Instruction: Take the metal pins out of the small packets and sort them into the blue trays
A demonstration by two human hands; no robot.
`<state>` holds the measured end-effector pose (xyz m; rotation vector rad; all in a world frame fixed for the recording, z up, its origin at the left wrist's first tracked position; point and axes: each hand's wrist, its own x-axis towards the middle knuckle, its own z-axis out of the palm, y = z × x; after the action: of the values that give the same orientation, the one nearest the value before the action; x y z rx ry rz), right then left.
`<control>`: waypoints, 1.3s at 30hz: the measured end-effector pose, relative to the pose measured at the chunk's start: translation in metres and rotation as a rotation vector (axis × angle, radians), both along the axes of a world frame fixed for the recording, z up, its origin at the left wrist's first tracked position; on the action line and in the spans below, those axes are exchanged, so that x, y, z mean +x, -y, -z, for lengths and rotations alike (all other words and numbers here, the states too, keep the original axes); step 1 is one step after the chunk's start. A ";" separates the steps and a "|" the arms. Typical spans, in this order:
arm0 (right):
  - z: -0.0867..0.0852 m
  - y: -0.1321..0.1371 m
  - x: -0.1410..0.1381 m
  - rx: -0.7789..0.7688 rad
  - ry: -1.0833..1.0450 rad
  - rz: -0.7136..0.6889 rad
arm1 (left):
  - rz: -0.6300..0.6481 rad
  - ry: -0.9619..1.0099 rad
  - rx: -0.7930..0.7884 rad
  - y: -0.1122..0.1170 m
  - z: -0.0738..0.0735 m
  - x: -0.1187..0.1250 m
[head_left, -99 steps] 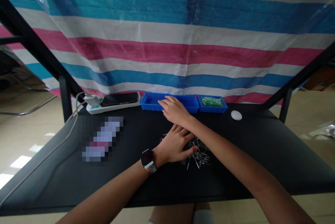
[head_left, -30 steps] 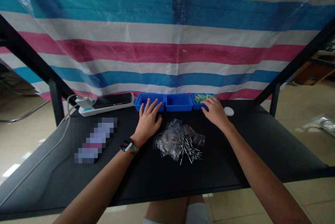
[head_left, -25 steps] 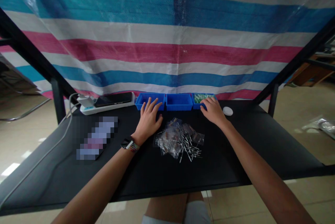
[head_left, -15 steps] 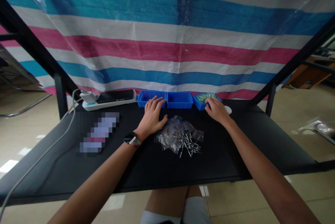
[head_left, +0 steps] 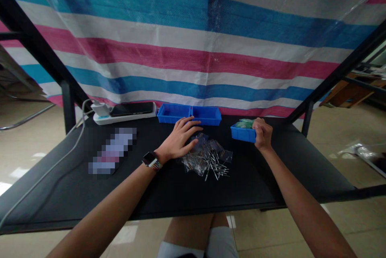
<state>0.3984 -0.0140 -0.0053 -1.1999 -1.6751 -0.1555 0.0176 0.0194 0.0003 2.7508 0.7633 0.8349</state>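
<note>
My right hand (head_left: 263,133) is closed on the right end of a small blue bin (head_left: 243,132) that holds green parts, and the bin looks lifted just off the black table (head_left: 169,185). My left hand (head_left: 180,138) lies open with its fingers spread, touching the left edge of a heap of clear plastic bags and loose metal-legged parts (head_left: 207,156). Two more blue bins (head_left: 189,114) stand side by side at the table's back edge, just beyond my left fingertips. A watch sits on my left wrist.
A white power strip (head_left: 104,117) with a dark phone (head_left: 132,108) lying on it sits at the back left, its cable running off the left side. A blurred flat object (head_left: 112,155) lies left of my hand. A striped tarp hangs behind; black frame posts stand at both sides.
My right hand has closed on the bin with green parts and pulled it forward and to the right, away from the other two bins. My left hand has shifted slightly right, onto the heap.
</note>
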 end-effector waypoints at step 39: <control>-0.104 -0.052 -0.055 -1.631 -0.183 -1.074 | 0.224 -0.175 -0.071 0.023 0.009 0.027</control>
<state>0.3430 0.0384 0.0990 -0.9888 -1.9165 2.2183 0.0442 -0.0034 -0.0088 2.8036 0.4879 0.5185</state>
